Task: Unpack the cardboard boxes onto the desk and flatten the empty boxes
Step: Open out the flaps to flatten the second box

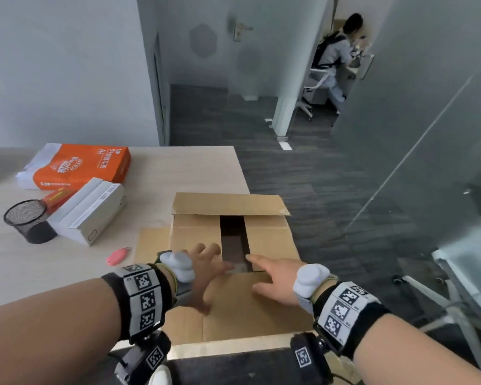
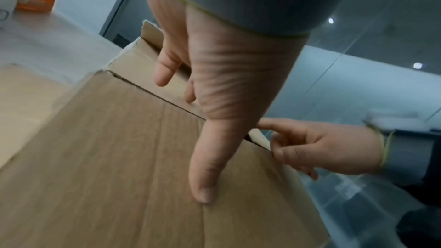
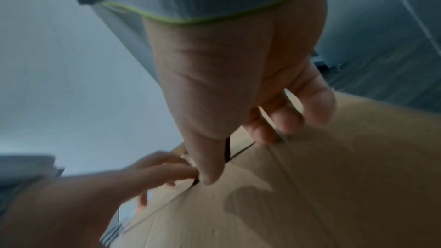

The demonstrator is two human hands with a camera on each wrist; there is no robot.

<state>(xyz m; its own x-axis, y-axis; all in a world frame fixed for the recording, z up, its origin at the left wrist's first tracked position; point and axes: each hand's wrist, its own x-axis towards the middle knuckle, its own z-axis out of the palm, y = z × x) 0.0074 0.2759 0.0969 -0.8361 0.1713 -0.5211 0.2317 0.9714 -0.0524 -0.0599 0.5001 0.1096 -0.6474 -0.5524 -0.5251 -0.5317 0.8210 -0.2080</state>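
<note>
A brown cardboard box [image 1: 270, 234] stands at the desk's right front edge, on a flat sheet of cardboard [image 1: 150, 245]. Its far flap [image 1: 228, 204] stands up. The two side flaps are folded in and leave a dark gap [image 1: 233, 237] between them. The near flap [image 1: 233, 307] lies folded toward me. My left hand [image 1: 208, 268] lies on the left side flap and near flap with its fingers spread. My right hand [image 1: 272, 276] rests on the near flap, index finger pointing at the gap. In the left wrist view the left thumb [image 2: 205, 176] presses flat on the cardboard. What is inside the box stays hidden.
Unpacked things lie at the desk's left: an orange ream of A4 paper [image 1: 78, 165], white boxes [image 1: 89, 209], a small red box [image 1: 57, 197], a black mesh pen cup [image 1: 28, 220] and a pink cutter [image 1: 118, 255]. A glass wall and a chair base [image 1: 442, 295] are to the right. A person [image 1: 336, 56] sits far back.
</note>
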